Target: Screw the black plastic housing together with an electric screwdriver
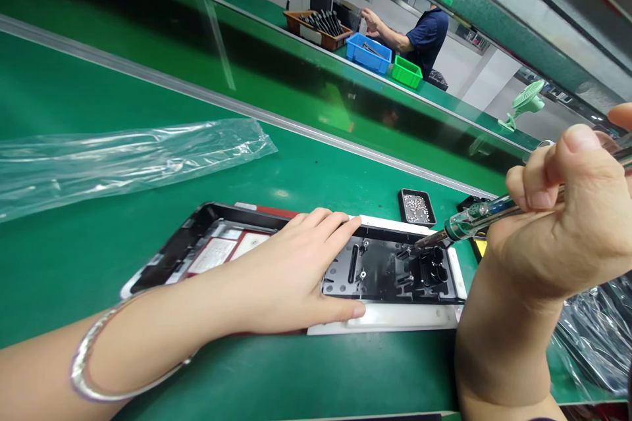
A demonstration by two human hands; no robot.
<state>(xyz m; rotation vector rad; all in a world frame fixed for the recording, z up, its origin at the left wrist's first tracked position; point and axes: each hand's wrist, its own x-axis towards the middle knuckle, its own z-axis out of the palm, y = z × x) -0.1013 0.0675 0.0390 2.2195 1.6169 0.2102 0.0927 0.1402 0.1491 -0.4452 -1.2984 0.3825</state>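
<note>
A long black plastic housing (380, 270) lies open side up in a white and red fixture (405, 317) on the green bench. My left hand (316, 263) rests across the housing, fingers spread over its edges and the thumb on the fixture's near white strip. My right hand (567, 217) is wrapped round an electric screwdriver (469, 220) with a clear front sleeve. The driver slants down to the left, its tip at posts near the housing's right end; whether a screw is on the tip cannot be made out. Small silver screws show in the housing.
A small black tray of screws (417, 208) stands behind the fixture. A clear plastic bag (138, 158) lies at left, bagged black parts (600, 329) at right. Beyond a low partition, a person (427, 36) works near brown (316, 31), blue (368, 54) and green bins (406, 72).
</note>
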